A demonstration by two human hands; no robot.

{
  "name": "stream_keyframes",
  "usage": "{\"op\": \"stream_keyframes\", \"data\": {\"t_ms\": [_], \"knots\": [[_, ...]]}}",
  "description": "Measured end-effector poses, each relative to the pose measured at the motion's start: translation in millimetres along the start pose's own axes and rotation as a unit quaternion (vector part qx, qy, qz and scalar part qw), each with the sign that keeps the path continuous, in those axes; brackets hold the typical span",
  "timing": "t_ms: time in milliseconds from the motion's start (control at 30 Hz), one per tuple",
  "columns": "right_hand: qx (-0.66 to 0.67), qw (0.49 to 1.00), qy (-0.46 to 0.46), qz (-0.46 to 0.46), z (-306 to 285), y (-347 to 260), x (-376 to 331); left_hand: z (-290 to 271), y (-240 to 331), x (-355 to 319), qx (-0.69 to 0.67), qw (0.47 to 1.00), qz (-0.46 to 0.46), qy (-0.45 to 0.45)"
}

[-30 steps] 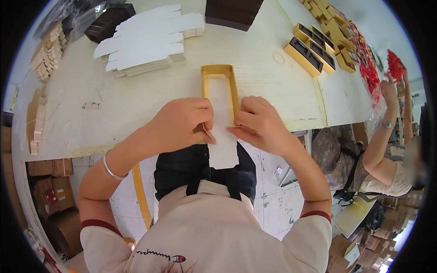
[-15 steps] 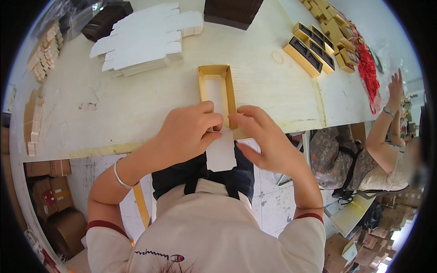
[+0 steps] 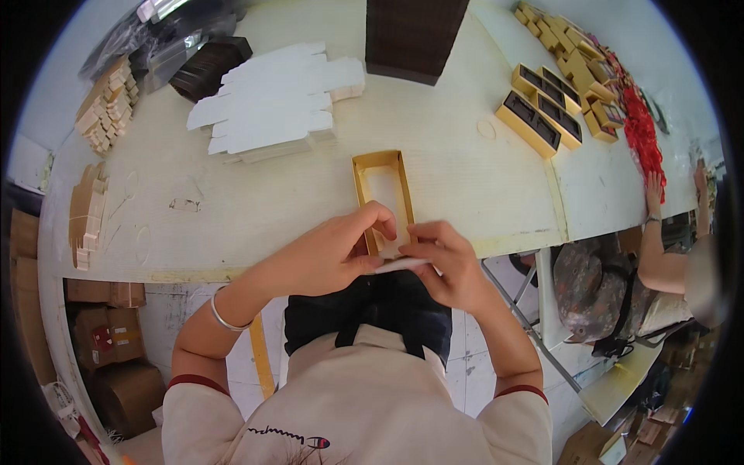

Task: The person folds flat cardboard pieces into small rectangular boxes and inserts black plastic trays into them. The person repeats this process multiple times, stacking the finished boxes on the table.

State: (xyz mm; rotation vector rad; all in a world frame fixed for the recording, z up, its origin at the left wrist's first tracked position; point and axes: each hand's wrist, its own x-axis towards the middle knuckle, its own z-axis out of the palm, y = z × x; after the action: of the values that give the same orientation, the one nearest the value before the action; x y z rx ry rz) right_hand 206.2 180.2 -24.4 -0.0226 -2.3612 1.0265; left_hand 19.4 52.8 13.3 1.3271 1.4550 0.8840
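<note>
A narrow gold cardboard box (image 3: pixel 407 190) with a white inside lies open-topped at the table's front edge, its long side pointing away from me. My left hand (image 3: pixel 353 242) is closed on the box's near left corner, with the thumb under the near end and curled fingers over the wall. Its white end flap (image 3: pixel 401 265) stands out toward me, seen nearly edge-on. My right hand (image 3: pixel 448 262) pinches the flap and near right corner between thumb and fingers. The fingers hide part of the near end.
Flat white box blanks (image 3: pixel 271 101) are stacked at the back left, beside black trays (image 3: pixel 209 68). A tall dark brown stack (image 3: pixel 415 39) stands behind. Gold boxes with black inserts (image 3: pixel 535 116) and red ribbons (image 3: pixel 642 139) lie at right, near another person (image 3: pixel 659 256).
The flap, which hung down toward me, is now raised. My right hand has closed in from open fingers onto it. The other person's raised arm has come down to the table.
</note>
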Motion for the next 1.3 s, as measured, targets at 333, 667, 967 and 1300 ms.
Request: {"op": "stream_keyframes", "data": {"t_ms": [333, 667, 967, 1300], "knots": [[0.131, 0.976, 0.059, 0.163, 8.8, -3.1, 6.5, 20.2, -12.5, 2.8, 0.016, 0.993, 0.06, 0.105], [-0.303, 0.948, 0.067, -0.072, 13.2, -3.1, 5.7, 34.4, -4.5, 2.0, 0.156, 0.961, 0.098, 0.206], [-0.166, 0.969, -0.182, -0.008, -11.9, 1.0, 34.8, 32.5, -10.3, 2.6, 0.355, 0.915, 0.101, 0.166], [-0.131, 0.946, -0.29, -0.054, -57.9, -11.2, 67.1, -56.7, -6.5, -0.7, 0.48, 0.858, 0.162, 0.091]]}}
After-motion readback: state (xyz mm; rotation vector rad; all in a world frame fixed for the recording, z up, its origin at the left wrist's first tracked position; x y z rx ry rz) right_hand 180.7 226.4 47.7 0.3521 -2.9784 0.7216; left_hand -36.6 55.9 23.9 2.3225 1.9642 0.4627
